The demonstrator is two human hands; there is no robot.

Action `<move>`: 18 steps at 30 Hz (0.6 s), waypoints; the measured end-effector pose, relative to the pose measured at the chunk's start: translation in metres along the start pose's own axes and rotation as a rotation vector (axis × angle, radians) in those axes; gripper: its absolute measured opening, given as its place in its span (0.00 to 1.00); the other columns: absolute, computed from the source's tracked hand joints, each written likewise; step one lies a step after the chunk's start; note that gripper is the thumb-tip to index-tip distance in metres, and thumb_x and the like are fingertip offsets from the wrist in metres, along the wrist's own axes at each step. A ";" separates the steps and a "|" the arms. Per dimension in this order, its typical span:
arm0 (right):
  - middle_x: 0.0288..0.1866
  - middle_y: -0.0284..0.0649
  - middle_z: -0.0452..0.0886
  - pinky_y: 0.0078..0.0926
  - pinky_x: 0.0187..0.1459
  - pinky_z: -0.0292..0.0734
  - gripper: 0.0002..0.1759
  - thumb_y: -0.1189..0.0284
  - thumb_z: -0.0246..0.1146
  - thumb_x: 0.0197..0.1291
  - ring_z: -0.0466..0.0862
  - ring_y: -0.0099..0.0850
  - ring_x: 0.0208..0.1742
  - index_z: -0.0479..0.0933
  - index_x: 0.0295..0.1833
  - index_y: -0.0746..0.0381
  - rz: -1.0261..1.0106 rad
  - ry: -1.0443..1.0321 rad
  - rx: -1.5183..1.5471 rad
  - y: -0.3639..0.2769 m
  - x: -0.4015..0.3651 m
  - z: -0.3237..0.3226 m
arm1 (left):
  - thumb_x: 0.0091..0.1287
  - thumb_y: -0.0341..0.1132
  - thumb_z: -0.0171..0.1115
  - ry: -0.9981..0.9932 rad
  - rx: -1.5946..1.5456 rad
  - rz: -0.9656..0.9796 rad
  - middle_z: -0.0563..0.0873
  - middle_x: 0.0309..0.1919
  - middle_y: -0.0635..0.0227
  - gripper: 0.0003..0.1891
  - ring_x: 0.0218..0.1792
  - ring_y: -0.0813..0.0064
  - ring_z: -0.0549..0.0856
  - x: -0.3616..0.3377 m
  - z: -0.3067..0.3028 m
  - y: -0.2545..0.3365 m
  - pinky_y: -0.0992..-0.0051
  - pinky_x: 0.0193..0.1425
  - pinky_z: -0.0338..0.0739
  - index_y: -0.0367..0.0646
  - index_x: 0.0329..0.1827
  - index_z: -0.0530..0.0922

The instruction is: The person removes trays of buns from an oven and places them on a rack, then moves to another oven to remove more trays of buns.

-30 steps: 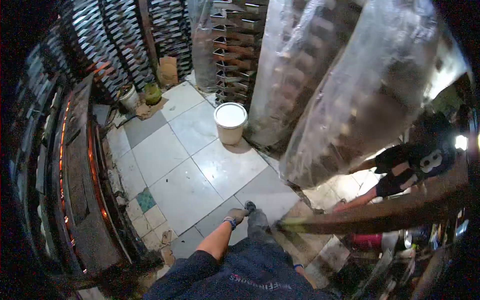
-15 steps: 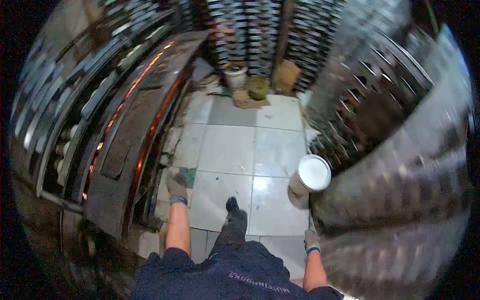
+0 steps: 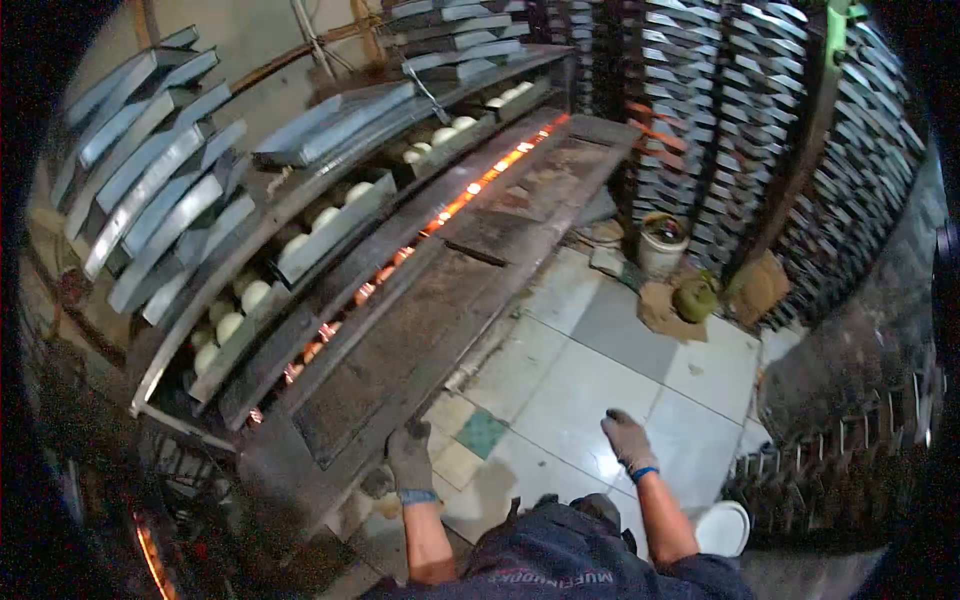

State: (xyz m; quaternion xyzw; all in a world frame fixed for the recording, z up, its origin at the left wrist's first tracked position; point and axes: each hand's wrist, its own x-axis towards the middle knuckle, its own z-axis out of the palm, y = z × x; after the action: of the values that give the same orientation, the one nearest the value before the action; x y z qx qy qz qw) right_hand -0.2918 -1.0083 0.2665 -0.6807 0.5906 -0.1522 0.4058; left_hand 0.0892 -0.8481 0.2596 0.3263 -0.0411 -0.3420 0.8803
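Note:
My left hand (image 3: 409, 457), in a grey work glove with a blue cuff, hangs beside the near edge of a long, dark metal oven (image 3: 390, 340). Its fingers are loosely apart, and nothing shows in them. Over the tiled floor, my right hand (image 3: 628, 440) is gloved too, with slightly bent fingers and nothing visible in its grasp. A glowing orange slot (image 3: 470, 190) runs along the oven. Behind the slot, metal pans (image 3: 335, 232) hold several round white pieces that look like dough (image 3: 228, 325).
Stacked metal pans (image 3: 150, 190) stand at left, and tall pan stacks (image 3: 680, 100) line the back. A white bucket (image 3: 722, 528) is by my right arm. Further back are another bucket (image 3: 662, 245), a green round object (image 3: 695, 298) and cardboard (image 3: 760, 288) on the tiled floor (image 3: 570, 400).
My view has swung left, bringing the oven and its pans into the middle. The right hand has risen and moved forward over the floor; the white bucket now sits lower in view.

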 end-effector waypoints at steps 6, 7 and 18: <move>0.59 0.53 0.73 0.41 0.63 0.64 0.28 0.61 0.59 0.56 0.71 0.50 0.62 0.70 0.60 0.64 -0.697 0.353 0.022 -0.179 0.187 -0.035 | 0.70 0.45 0.48 -0.102 0.119 0.204 0.73 0.58 0.61 0.22 0.57 0.62 0.72 0.033 0.050 0.078 0.55 0.62 0.66 0.41 0.61 0.69; 0.60 0.53 0.72 0.42 0.64 0.63 0.27 0.63 0.60 0.55 0.69 0.51 0.63 0.70 0.60 0.64 -0.835 0.406 -0.016 -0.227 0.207 -0.048 | 0.70 0.45 0.48 -0.066 0.176 0.306 0.74 0.57 0.61 0.22 0.56 0.61 0.73 0.044 0.070 0.093 0.55 0.62 0.66 0.39 0.60 0.70; 0.51 0.55 0.72 0.55 0.52 0.60 0.30 0.57 0.58 0.48 0.68 0.55 0.52 0.71 0.55 0.63 -1.464 0.574 -0.071 -0.472 0.390 -0.063 | 0.63 0.36 0.57 0.328 1.161 0.954 0.78 0.52 0.58 0.21 0.52 0.59 0.78 0.205 0.289 0.002 0.62 0.60 0.69 0.35 0.57 0.72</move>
State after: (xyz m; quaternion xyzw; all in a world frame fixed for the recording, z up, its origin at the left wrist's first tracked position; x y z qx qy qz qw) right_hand 0.0857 -1.4066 0.5450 -0.8432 0.0784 -0.5317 0.0117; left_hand 0.1617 -1.1341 0.4566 0.7295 -0.2191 0.2039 0.6150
